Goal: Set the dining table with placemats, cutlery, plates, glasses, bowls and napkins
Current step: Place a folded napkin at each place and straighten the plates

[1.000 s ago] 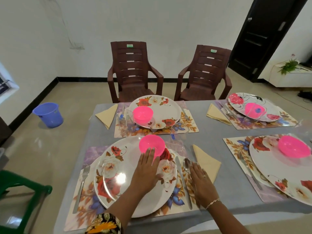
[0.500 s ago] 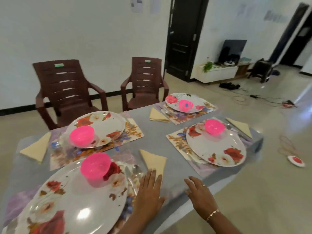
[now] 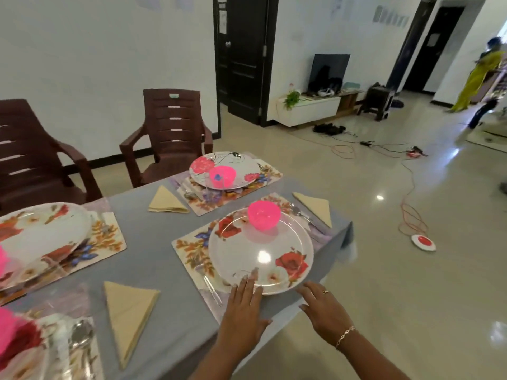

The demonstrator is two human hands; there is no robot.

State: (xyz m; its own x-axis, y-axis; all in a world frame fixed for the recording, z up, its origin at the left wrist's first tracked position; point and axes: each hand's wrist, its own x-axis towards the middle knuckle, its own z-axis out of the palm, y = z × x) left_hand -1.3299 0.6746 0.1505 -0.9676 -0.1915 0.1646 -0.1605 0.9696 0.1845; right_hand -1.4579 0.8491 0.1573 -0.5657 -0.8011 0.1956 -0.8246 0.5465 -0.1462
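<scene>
A grey-clothed table (image 3: pixel 153 259) carries several floral placemats, each with a flowered plate and a pink bowl. The nearest right setting has a white plate with red roses (image 3: pixel 260 253), a pink bowl (image 3: pixel 264 215) on its far side, a fork (image 3: pixel 210 283) to its left and a spoon (image 3: pixel 297 211) with a beige napkin (image 3: pixel 315 208) to its right. My left hand (image 3: pixel 244 308) lies flat, fingertips at this plate's near rim. My right hand (image 3: pixel 323 308) hovers past the table edge, fingers spread, holding nothing.
Another beige napkin (image 3: pixel 129 311) lies near me, a third (image 3: pixel 166 201) by the far setting (image 3: pixel 223 171). Two brown chairs (image 3: pixel 171 133) stand behind the table. Cables and a red-and-white disc (image 3: pixel 424 241) lie on the floor at right. A person in yellow (image 3: pixel 477 75) stands far right.
The view has swung right to the right-hand setting. Both hands have moved from the left setting to the near rim of the rose plate.
</scene>
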